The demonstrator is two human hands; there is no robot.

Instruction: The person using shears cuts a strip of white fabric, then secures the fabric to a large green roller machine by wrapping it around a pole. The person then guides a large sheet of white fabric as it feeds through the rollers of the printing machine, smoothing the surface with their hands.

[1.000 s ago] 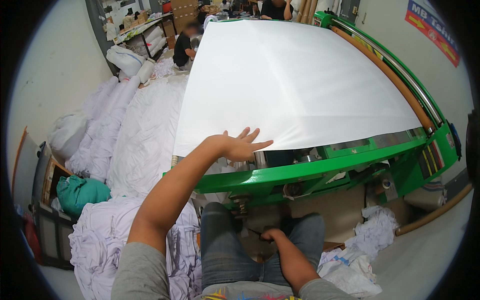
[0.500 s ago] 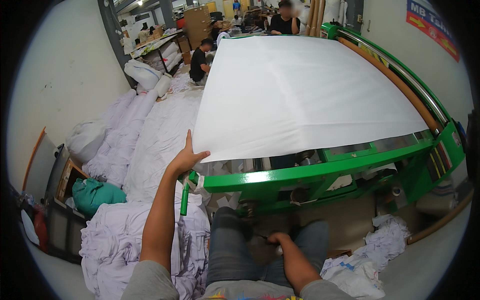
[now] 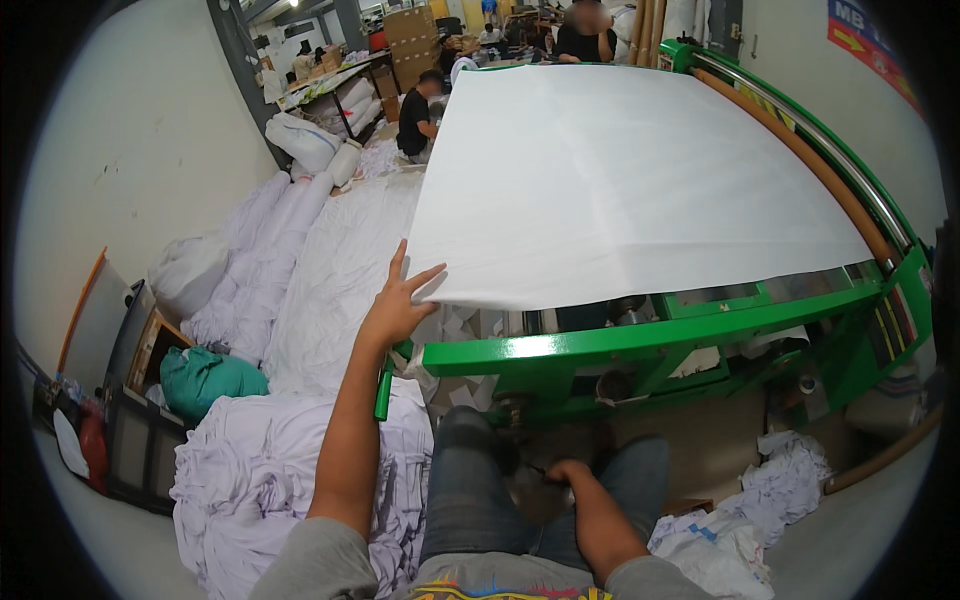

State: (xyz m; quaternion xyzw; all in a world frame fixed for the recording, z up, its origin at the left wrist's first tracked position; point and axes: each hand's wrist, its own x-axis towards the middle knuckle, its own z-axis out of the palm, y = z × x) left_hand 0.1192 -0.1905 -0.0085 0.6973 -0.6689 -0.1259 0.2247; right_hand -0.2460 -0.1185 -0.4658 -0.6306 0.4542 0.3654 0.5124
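Observation:
A wide white fabric sheet (image 3: 620, 190) is stretched over a green metal machine frame (image 3: 600, 345). At the sheet's near left corner is my left hand (image 3: 395, 308), its fingers spread wide. The fingertips lie at the sheet's edge, and whether they press on it I cannot tell. Just below that hand, a green handle (image 3: 384, 388) hangs from the frame's left end. Low between my knees, under the frame, my right hand (image 3: 566, 472) is closed. A thin dark piece pokes out from its fingers, too small and dim to name.
White cloth heaps (image 3: 250, 480) lie at my left, beside a green bundle (image 3: 210, 382). Fabric rolls (image 3: 265, 245) line the left wall. A brown roller (image 3: 800, 150) runs along the machine's right side. One person (image 3: 415, 120) sits on the floor; another (image 3: 585, 35) is behind the machine.
My left hand's fingers have spread farther apart at the sheet's corner. The whole view has shifted slightly, so things sit a bit farther right. My right hand stays closed, low down.

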